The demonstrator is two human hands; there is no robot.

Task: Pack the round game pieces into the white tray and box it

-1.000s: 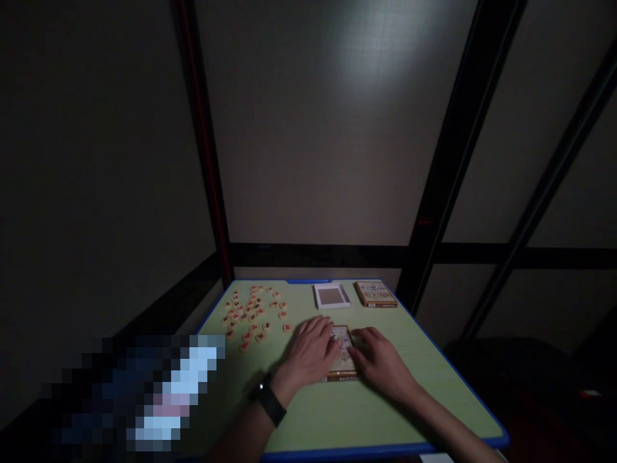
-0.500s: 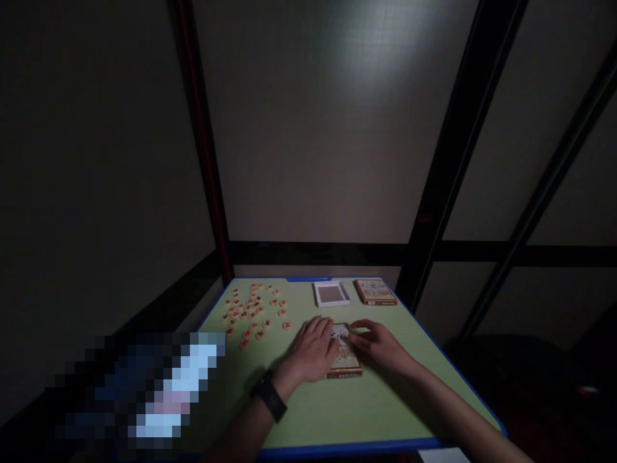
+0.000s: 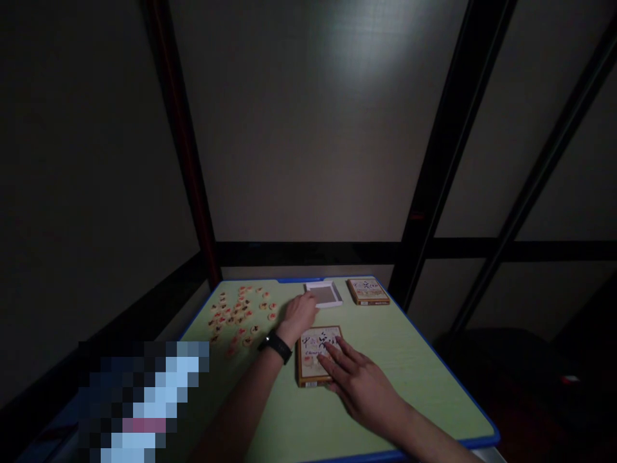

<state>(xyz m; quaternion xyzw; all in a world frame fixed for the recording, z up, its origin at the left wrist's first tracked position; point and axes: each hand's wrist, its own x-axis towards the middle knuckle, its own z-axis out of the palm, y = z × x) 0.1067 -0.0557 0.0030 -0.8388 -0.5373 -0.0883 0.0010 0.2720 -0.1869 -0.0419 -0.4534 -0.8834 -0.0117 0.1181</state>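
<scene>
A shallow white open box half (image 3: 336,297) with a grey-brown bottom lies at the back of the table. At its near left corner, my left hand (image 3: 299,312) has bent fingers closed on the edge; the thumb is hidden. My right hand (image 3: 359,379) lies with spread fingers over the right part of a Chinese chess box (image 3: 312,370), holding nothing. That box is flat, printed side up, with brown edges. Round chess pieces (image 3: 238,313) with red and black characters are scattered on the left of the table.
A second printed chess box (image 3: 369,292) lies at the back right. The green table (image 3: 409,379) has a blue rim. Light wall panels (image 3: 308,161) with dark strips stand behind it. A blurred patch (image 3: 154,392) covers the lower left.
My left hand has left the chess box and reached forward to the white box half. My right hand has moved from the box's right edge onto its top. The chess box has turned and shifted left.
</scene>
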